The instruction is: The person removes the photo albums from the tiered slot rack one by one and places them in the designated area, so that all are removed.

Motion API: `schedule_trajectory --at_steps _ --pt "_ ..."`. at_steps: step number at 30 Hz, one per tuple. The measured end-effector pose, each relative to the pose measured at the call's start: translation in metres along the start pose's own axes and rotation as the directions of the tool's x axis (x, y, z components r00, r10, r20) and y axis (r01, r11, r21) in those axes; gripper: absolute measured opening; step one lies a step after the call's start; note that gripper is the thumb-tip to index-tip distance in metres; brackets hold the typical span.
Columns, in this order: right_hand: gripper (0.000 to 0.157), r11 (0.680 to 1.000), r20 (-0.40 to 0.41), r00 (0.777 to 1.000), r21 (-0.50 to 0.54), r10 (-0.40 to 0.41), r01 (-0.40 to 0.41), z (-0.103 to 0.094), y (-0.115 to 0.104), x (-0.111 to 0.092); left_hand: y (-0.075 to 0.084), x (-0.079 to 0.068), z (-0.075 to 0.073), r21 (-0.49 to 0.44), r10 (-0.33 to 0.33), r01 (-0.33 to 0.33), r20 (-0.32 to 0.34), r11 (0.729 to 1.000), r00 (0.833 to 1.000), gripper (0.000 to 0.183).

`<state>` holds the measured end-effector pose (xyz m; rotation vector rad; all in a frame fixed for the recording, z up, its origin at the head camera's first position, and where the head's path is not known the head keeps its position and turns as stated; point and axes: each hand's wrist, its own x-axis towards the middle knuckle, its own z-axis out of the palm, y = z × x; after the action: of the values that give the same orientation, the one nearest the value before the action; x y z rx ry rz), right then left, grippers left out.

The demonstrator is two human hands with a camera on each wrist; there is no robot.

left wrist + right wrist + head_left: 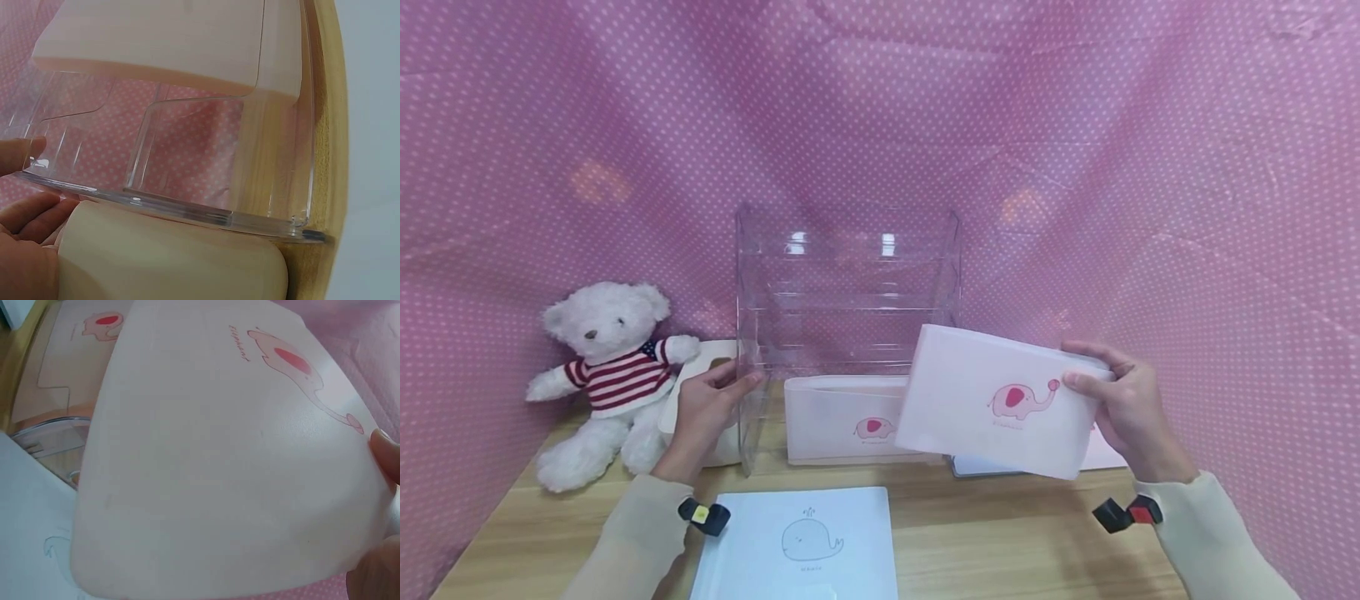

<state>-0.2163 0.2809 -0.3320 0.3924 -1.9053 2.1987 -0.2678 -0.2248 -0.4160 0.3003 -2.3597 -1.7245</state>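
A clear plastic shelf rack [857, 310] stands on the table, with a pink elephant-print book [827, 427] upright on its lowest level. My left hand [703, 421] grips the rack's left side panel; in the left wrist view the thumb [22, 154] lies on the inner side and the fingers on the outer. At the table's right side, my right hand [1138, 417] pinches the right edge of a second pink elephant-print book [977, 417]. That book is raised and tilted, overlapping the rack's lower right part in the head view. Its cover fills most of the right wrist view.
A whale-print book [797, 537] lies flat at the front. More pink and white books [1108, 454] are partly hidden behind the raised one. A white teddy bear [617, 379] and a cream container [169, 256] sit left of the rack. Pink dotted cloth [850, 100] hangs behind.
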Motion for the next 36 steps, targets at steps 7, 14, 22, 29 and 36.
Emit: schedule_trajectory --at_steps 7,14,22,29,36 --pt "0.042 0.999 0.007 0.999 0.014 0.049 -0.049 -0.010 0.012 -0.009 0.001 0.001 0.000 0.002 -0.017 0.017 -0.003 1.000 1.000 0.059" --pt "0.041 0.995 0.014 0.995 -0.020 0.100 -0.099 -0.019 0.024 -0.017 0.001 0.000 0.000 -0.017 -0.014 0.014 0.002 1.000 1.000 0.060" --pt "0.041 0.989 0.059 0.988 -0.027 0.146 -0.144 -0.026 0.039 -0.027 0.002 0.000 0.000 -0.033 0.008 -0.009 -0.008 0.999 1.000 0.054" --pt "0.039 0.977 0.114 0.972 -0.081 0.205 -0.197 -0.029 0.055 -0.036 0.002 0.000 0.000 -0.029 0.006 -0.007 -0.011 1.000 1.000 0.054" --pt "0.036 0.946 0.089 0.950 -0.159 0.299 -0.283 -0.029 0.066 -0.043 0.001 0.001 0.000 -0.019 0.013 -0.014 -0.009 1.000 1.000 0.054"
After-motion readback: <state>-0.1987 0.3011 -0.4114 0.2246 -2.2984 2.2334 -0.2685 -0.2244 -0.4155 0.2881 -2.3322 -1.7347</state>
